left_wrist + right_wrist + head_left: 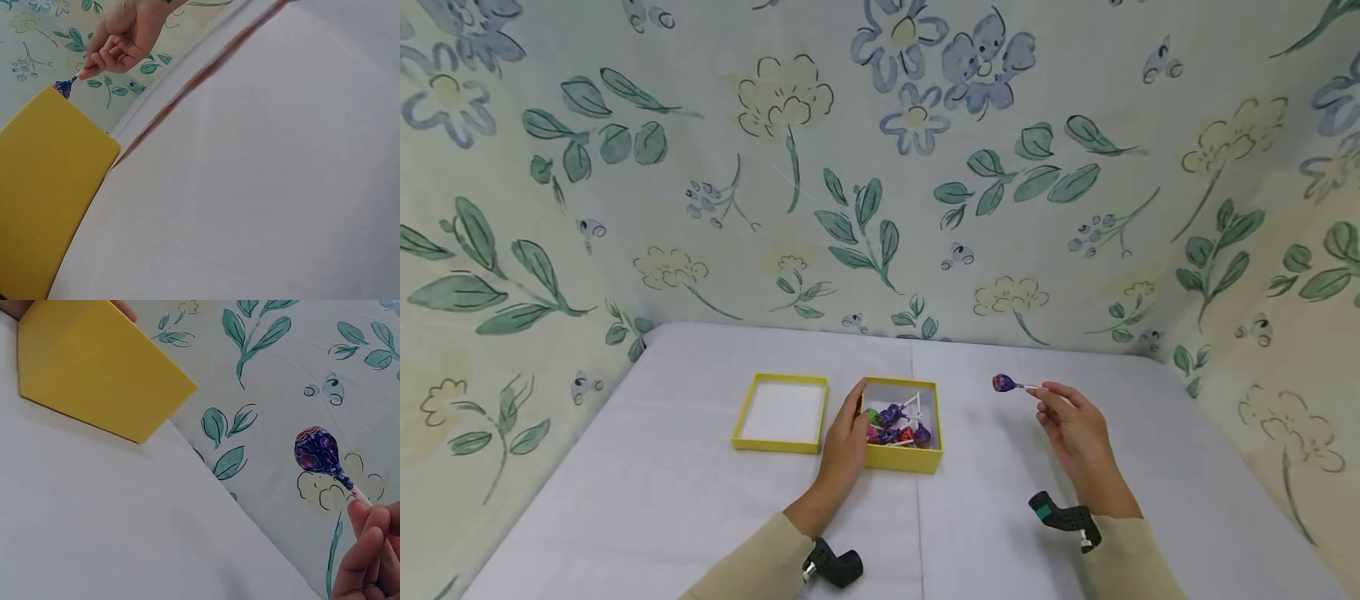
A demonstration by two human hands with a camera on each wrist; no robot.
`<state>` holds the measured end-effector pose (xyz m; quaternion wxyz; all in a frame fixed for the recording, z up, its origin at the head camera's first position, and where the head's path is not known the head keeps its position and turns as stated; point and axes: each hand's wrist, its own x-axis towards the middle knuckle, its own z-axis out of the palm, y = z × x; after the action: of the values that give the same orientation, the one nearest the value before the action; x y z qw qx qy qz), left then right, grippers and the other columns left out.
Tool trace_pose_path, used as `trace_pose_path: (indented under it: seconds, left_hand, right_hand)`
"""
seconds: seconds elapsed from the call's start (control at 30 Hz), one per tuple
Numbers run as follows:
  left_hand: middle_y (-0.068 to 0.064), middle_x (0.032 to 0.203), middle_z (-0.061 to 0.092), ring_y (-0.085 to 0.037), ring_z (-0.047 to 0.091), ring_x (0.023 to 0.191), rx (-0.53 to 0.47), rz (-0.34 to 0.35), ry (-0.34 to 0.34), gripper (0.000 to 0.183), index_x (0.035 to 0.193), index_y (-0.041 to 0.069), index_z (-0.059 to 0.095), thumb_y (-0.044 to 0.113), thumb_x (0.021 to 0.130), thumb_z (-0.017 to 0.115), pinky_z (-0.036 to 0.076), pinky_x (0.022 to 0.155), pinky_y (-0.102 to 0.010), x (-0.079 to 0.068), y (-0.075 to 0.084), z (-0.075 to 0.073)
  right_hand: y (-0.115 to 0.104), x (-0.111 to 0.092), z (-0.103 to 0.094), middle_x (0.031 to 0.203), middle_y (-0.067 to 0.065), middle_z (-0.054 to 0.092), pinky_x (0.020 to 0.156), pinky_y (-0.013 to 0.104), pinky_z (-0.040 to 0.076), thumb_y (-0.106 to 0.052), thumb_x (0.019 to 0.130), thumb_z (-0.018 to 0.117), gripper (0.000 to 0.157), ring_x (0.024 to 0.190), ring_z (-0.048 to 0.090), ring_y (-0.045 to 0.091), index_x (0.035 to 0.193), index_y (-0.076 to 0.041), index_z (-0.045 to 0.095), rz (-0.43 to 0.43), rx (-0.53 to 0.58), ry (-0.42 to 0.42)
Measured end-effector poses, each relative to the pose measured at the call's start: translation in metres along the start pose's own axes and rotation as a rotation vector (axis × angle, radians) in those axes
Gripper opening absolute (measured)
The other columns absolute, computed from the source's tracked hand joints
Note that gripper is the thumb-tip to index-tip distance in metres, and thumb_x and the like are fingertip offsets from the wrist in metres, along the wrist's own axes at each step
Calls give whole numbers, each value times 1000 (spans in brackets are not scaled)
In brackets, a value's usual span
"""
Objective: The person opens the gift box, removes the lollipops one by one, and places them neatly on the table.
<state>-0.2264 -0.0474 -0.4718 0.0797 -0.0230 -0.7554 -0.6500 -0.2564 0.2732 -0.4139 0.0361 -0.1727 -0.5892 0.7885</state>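
A lollipop [1003, 383] in a purple, patterned wrapper is held up above the table by its white stick, which my right hand [1078, 433] pinches between thumb and fingertips. In the right wrist view the lollipop's round head [316, 450] points up and left, away from the fingers. My left hand [847, 442] grips the left side of an open yellow box [902, 459], its thumb by the rim. Inside the box lie several wrapped lollipops [891, 415], purple, red and green, some white sticks pointing up. Part of the box's left wall is hidden by the hand.
A yellow-edged lid [778, 447] with a white inside lies face up to the left of the box. White cloth covers the table [985, 533], creased down the middle. Floral fabric [880, 250] hangs behind and along both sides.
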Motion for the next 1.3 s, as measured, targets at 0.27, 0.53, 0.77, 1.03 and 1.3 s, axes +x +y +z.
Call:
trace_pose_path:
  seconds: [0.27, 0.53, 0.77, 1.03, 1.3]
  left_hand:
    - [6, 156, 28, -16, 24, 143, -5, -16, 9, 51, 151, 32, 31, 21, 102, 37, 23, 116, -42, -1, 0, 1]
    - [4, 157, 26, -18, 22, 144, -23, -1, -16, 51, 152, 29, 29, 18, 102, 34, 20, 116, -43, -3, 0, 3]
    - [3, 158, 25, -18, 20, 145, -20, 12, -14, 51, 152, 28, 28, 17, 102, 33, 18, 117, -43, -3, 0, 3]
    - [5, 157, 25, -18, 20, 145, -23, -6, -20, 51, 152, 29, 28, 19, 102, 33, 19, 117, -45, -5, 1, 4]
    - [5, 158, 23, -17, 19, 145, -33, -5, -20, 51, 152, 29, 26, 18, 103, 32, 18, 117, -42, -3, 2, 2]
  right_hand:
    - [0, 12, -14, 98, -6, 70, 72, 18, 53, -29, 77, 79, 48, 84, 56, 10, 118, -15, 58, 29, 44, 65]
    - [6, 15, -28, 100, -8, 70, 66, 18, 50, -30, 81, 76, 47, 85, 52, 11, 121, -18, 56, 66, 68, 116]
    - [14, 20, -38, 101, -9, 70, 56, 19, 45, -25, 89, 69, 51, 76, 48, 8, 133, -11, 48, 41, 10, 65]
    - [19, 26, -45, 92, -10, 71, 51, 20, 40, -23, 92, 65, 47, 68, 44, 7, 134, -9, 48, 62, -66, 111]
    - [20, 30, -45, 93, -11, 70, 56, 18, 45, -28, 91, 66, 50, 70, 47, 8, 134, -11, 49, 88, -166, 116]
